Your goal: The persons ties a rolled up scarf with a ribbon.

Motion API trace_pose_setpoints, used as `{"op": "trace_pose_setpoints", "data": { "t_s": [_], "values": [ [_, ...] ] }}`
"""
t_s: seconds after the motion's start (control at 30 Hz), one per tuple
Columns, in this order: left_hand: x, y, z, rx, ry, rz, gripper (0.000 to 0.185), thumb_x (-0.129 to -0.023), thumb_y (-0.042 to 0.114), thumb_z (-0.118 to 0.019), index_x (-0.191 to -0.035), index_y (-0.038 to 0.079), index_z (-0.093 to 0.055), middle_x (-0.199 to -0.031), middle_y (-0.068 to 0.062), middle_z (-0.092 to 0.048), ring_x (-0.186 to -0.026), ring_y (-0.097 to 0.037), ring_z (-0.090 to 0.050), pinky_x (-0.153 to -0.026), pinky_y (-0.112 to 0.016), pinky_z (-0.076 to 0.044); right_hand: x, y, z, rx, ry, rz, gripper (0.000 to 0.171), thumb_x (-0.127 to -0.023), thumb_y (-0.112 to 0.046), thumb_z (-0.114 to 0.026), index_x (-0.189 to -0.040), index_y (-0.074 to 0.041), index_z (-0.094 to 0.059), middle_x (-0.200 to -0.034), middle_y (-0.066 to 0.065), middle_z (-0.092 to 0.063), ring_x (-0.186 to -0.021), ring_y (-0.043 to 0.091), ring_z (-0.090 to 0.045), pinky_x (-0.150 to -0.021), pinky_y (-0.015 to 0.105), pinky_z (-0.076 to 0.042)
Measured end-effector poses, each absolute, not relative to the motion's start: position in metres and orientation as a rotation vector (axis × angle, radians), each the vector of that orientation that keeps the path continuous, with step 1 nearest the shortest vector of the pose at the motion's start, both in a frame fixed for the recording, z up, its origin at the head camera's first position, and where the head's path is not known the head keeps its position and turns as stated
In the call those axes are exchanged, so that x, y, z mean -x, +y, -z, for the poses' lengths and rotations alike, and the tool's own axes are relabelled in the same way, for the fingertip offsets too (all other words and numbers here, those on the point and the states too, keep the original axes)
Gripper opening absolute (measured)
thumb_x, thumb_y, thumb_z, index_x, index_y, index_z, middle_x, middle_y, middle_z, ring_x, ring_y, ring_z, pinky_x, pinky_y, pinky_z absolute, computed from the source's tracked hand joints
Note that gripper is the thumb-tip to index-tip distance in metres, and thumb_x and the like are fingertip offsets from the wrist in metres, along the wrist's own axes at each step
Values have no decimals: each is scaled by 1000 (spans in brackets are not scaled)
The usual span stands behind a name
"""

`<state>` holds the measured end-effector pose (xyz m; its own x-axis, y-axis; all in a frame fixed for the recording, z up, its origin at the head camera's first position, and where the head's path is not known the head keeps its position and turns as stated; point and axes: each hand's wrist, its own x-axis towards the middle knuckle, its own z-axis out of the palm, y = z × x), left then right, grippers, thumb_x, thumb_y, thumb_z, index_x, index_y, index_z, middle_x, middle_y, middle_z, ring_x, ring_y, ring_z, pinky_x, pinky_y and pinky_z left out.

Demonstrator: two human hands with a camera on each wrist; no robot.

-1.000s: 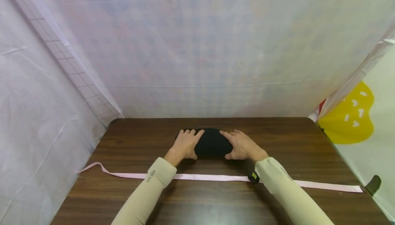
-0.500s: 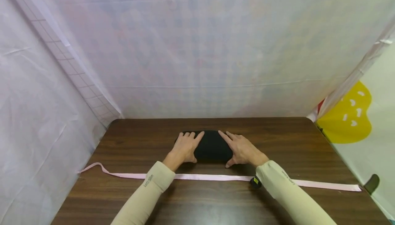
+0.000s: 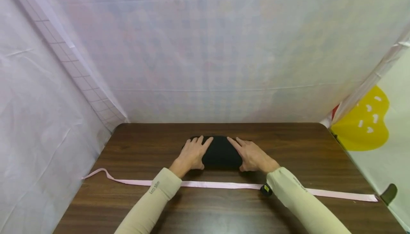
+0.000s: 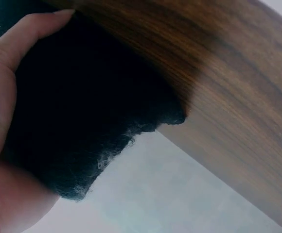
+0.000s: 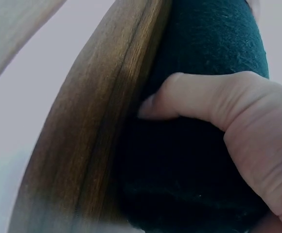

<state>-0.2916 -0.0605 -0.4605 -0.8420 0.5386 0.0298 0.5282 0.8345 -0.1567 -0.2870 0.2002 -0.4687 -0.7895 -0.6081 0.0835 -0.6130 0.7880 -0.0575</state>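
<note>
A thick roll of dark, fuzzy felt-like cloth [image 3: 221,152] lies crosswise on the wooden table [image 3: 144,148] in the head view. My left hand [image 3: 191,154] grips its left part, fingers over the top and thumb on the near side. On the right part, my right hand [image 3: 253,156] holds it the same way. In the left wrist view the roll [image 4: 92,102] shows a frayed, linty end beyond the thumb. The right wrist view shows the roll [image 5: 214,43] as dark green, with my bent thumb pressing its side. Most fingertips are hidden behind the roll.
A long pale pink ribbon [image 3: 221,185] stretches across the table nearer to me, its left end curling. It passes under both forearms. A small black device with a yellow-green mark [image 3: 266,190] sits at the right cuff. White sheets [image 3: 224,48] hang behind the table and at both sides.
Both hands and the cloth roll have shifted slightly toward me. My right thumb dipped away from the roll's near side half a second ago and now lies back against it.
</note>
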Motion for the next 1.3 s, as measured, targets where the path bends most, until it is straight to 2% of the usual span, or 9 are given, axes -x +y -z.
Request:
{"op": "trace_pose_setpoints", "data": {
  "t_s": [0.17, 0.47, 0.7, 0.93, 1.13, 1.3],
  "values": [
    [291, -61, 463, 880, -2879, -236, 109, -70, 47, -88, -156, 19, -26, -139, -14, -55, -123, -33, -56, -98, -49, -48, 286, 203, 470, -1010, -2873, -109, 116, -63, -23, -92, -155, -4, -24, -138, 34, -50, -98, 42, -66, -88, 50, -54],
    [295, -63, 459, 900, -2876, -229, 98, -76, 43, -83, -154, 20, -29, -138, -12, -57, -122, -32, -57, -97, -48, -49, 285, 204, 467, -1056, -2814, -104, 109, -66, -20, -92, -152, -1, -28, -133, 28, -57, -76, 30, -68, -77, 44, -57],
    [303, -65, 454, 961, -2817, -229, 94, -76, 44, -83, -152, 22, -31, -135, -11, -58, -119, -32, -59, -96, -47, -50, 283, 204, 459, -1037, -2779, -44, 105, -66, -24, -89, -150, 1, -32, -131, 23, -60, -75, 30, -67, -68, 44, -57],
    [310, -70, 453, 960, -2762, -205, 97, -74, 45, -85, -152, 24, -33, -142, -10, -51, -126, -31, -53, -105, -48, -43, 278, 199, 451, -1016, -2729, 13, 102, -66, -29, -87, -148, 2, -35, -122, 25, -63, -68, 29, -66, -61, 43, -56],
    [318, -71, 447, 976, -2704, -197, 100, -71, 45, -88, -152, 26, -33, -146, -9, -48, -131, -31, -49, -109, -49, -40, 271, 195, 444, -946, -2687, 81, 106, -64, -37, -88, -149, 0, -35, -119, 27, -63, -71, 32, -68, -62, 44, -56],
    [322, -70, 441, 954, -2699, -169, 100, -71, 44, -88, -153, 27, -33, -148, -7, -46, -134, -31, -46, -110, -50, -38, 266, 193, 433, -910, -2663, 137, 109, -64, -42, -89, -151, -3, -34, -120, 26, -62, -82, 37, -68, -69, 46, -56]
  ]
}}
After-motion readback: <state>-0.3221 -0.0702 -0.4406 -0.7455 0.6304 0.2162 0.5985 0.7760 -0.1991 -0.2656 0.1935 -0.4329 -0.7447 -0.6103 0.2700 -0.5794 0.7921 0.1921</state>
